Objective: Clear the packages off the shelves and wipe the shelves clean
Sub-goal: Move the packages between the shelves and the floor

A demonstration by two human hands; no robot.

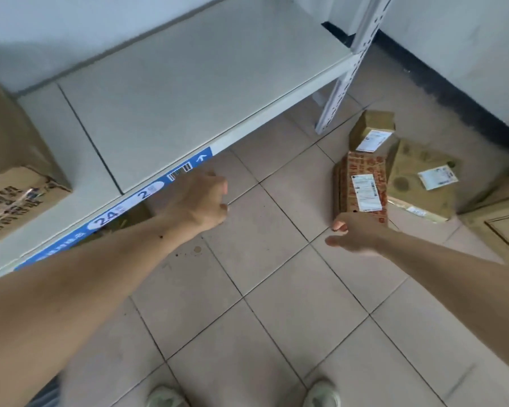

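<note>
Fingers of the left hand (202, 201) are curled loosely inward and hold nothing, the hand hanging just off the front edge of the shelf (188, 92). From my remote seat I read the right hand (354, 235) as relaxed and spread, thumb apart, gripping nothing, just in front of the red-printed package (362, 186) on the tiled floor (276, 289). That package lies flat at about 2 o'clock from the hands, with a small brown box (372, 129) touching it at its 12 o'clock and a flat tan package (420, 183) at its 3 o'clock (each shows a white shipping label). One large cardboard carton (15, 160) sits on the shelf at 9 o'clock. A blue label strip (124, 207) reading 24 and 2 runs along the shelf's front edge. At 1 o'clock stands the perforated upright (347, 69). Two pale shoes (321, 395) show at 6 o'clock.
</note>
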